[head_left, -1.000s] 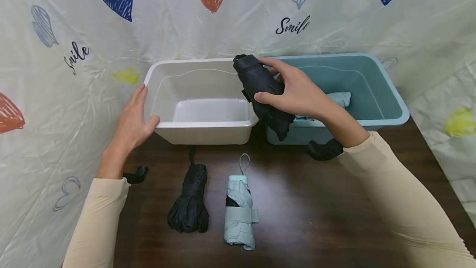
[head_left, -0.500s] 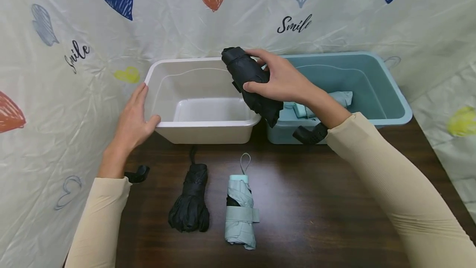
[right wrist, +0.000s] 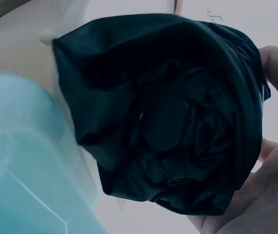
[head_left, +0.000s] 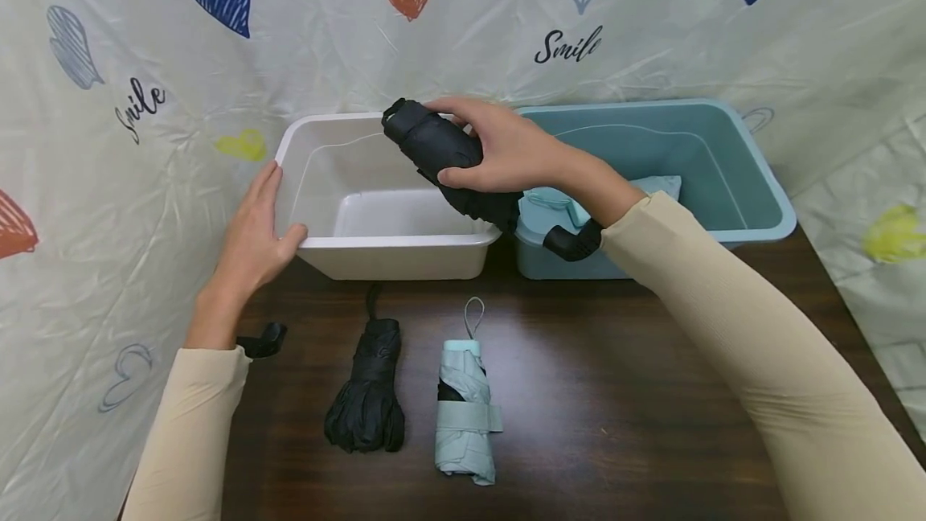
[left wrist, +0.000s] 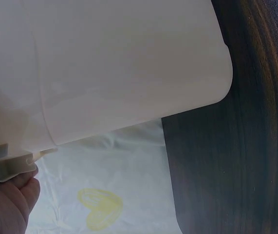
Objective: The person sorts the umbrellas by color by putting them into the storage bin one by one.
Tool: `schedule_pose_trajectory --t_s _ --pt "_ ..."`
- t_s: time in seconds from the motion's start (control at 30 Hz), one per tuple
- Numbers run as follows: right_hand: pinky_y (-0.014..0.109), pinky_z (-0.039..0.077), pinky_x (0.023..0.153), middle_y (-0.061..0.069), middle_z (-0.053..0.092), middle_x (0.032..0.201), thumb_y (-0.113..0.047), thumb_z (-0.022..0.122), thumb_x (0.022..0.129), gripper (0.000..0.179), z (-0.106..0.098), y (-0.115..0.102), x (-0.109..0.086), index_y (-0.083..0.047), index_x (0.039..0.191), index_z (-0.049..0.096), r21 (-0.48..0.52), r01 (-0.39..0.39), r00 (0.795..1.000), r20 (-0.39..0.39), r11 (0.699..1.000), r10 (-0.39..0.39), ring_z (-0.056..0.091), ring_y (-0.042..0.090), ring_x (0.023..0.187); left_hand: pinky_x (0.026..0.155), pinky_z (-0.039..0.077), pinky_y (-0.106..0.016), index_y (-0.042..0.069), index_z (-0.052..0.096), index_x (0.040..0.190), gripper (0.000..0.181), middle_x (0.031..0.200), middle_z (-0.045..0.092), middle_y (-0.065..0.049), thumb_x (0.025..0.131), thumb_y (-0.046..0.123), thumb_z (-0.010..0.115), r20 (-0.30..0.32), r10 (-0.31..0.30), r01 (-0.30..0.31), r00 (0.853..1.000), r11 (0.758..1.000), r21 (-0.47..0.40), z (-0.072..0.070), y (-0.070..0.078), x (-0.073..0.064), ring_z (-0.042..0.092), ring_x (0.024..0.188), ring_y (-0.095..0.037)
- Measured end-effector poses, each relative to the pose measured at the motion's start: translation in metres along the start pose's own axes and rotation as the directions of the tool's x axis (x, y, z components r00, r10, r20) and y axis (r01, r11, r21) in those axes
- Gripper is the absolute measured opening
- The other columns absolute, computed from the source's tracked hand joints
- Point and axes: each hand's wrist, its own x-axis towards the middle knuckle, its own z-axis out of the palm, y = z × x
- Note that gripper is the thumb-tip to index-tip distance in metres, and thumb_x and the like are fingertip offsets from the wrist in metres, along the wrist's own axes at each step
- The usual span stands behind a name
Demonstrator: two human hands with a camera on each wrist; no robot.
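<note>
My right hand [head_left: 499, 147] grips a black folding umbrella [head_left: 434, 143] around its middle, slantwise over the right part of the white plastic bin [head_left: 391, 243]. In the right wrist view the crumpled canopy end of the umbrella [right wrist: 168, 117] faces the camera. My left hand [head_left: 249, 231] holds the bin's left front corner, thumb on the front rim and fingers along the side. The left wrist view shows its fingers [left wrist: 29, 190] at the rim. On the table lie a second black folded umbrella [head_left: 367, 392] and a light teal folded umbrella [head_left: 466, 424], side by side.
A blue-green bin [head_left: 752, 159] stands right of the white one, with light teal folded items [head_left: 658, 185] inside, partly hidden by the right forearm. A white sheet [head_left: 463, 55] printed with hearts hangs behind the dark wooden table [head_left: 615, 392].
My right hand has carried the black umbrella leftward, from between the two bins to over the white bin, and it now slants flatter. My left hand has stayed on the corner.
</note>
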Motion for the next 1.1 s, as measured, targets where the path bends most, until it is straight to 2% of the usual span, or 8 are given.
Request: schedule_pose_trajectory --t_s 0.1,0.3,0.47,0.77,1.1 --pt "0.044 0.054 0.096 0.012 0.060 0.146 -0.035 0.075 0.090 0.084 0.001 -0.004 0.004 -0.021 0.165 0.038 -0.058 0.022 1.000 0.014 0.998 -0.021 0.060 0.026 0.124 0.126 0.028 -0.067 -0.001 0.025 0.166 0.090 0.176 0.024 -0.019 0.087 0.023 0.059 -0.004 0.002 -0.002 1.000 1.000 -0.008 0.001 0.002 0.000 0.028 0.160 -0.045" --pt "0.043 0.053 0.096 0.010 0.061 0.146 -0.036 0.074 0.090 0.083 0.002 -0.005 0.012 -0.022 0.163 0.040 -0.099 0.047 0.998 0.038 0.994 -0.044 0.061 0.024 0.125 0.125 0.028 -0.068 -0.002 0.023 0.167 0.090 0.176 0.022 -0.021 0.088 0.022 0.060 0.009 0.003 -0.003 1.000 1.000 -0.007 0.005 0.000 0.001 0.028 0.160 -0.047" --pt "0.043 0.053 0.096 0.010 0.061 0.147 -0.038 0.074 0.089 0.083 0.004 -0.003 0.019 -0.022 0.163 0.040 -0.156 0.061 0.997 0.048 0.986 -0.054 0.060 0.025 0.125 0.125 0.028 -0.068 -0.002 0.024 0.166 0.091 0.176 0.023 -0.021 0.087 0.022 0.060 -0.005 0.001 -0.001 1.000 1.000 -0.002 0.004 0.000 0.001 0.028 0.159 -0.047" --pt "0.042 0.054 0.093 0.012 0.062 0.141 -0.038 0.075 0.089 0.079 0.009 0.002 0.029 -0.020 0.160 0.044 -0.171 0.074 0.996 0.059 0.983 -0.065 0.061 0.025 0.116 0.126 0.027 -0.068 -0.001 0.024 0.167 0.090 0.177 0.022 -0.018 0.088 0.024 0.058 0.014 -0.011 0.011 1.000 1.000 0.009 0.000 0.001 0.001 0.026 0.161 -0.045" --pt "0.045 0.053 0.094 0.009 0.061 0.143 -0.040 0.073 0.089 0.080 0.012 -0.005 0.037 -0.021 0.160 0.043 -0.250 0.121 0.991 0.087 0.961 -0.103 0.059 0.024 0.120 0.128 0.025 -0.066 -0.001 0.024 0.167 0.090 0.177 0.021 -0.017 0.087 0.025 0.058 0.011 -0.028 0.028 1.000 1.000 0.013 0.000 0.001 0.002 0.025 0.162 -0.044"
